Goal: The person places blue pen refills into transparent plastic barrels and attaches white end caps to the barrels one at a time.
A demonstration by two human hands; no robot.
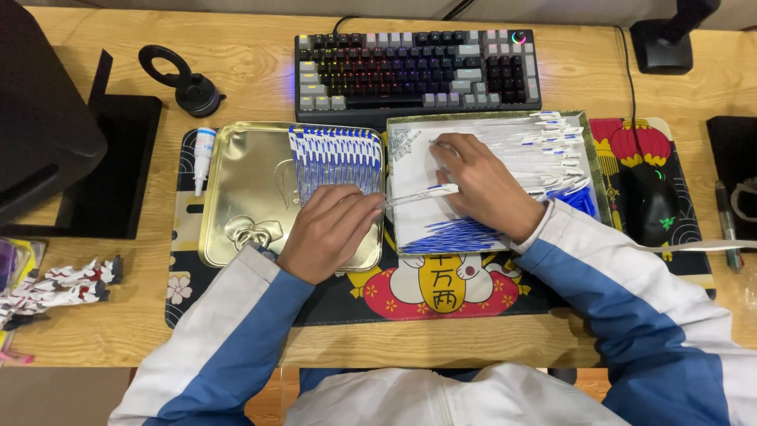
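My left hand (327, 231) rests over the right part of a shallow gold metal tray (236, 189) and pinches one end of a clear pen with a white and blue cap (418, 194). A neat row of several matching pens (335, 158) lies in that tray just beyond the hand. My right hand (481, 185) lies flat in a green-rimmed box (593, 158), fingers spread on a heap of loose pens (544, 146) and blue refills (453, 235). The held pen spans the gap between both hands.
A backlit keyboard (418, 67) sits behind the tray and box. A black mouse (653, 207) lies at the right on a patterned desk mat (441, 296). A small white bottle (203, 154) lies left of the tray. A black stand (189, 83) and a dark monitor base (110, 158) are at the left.
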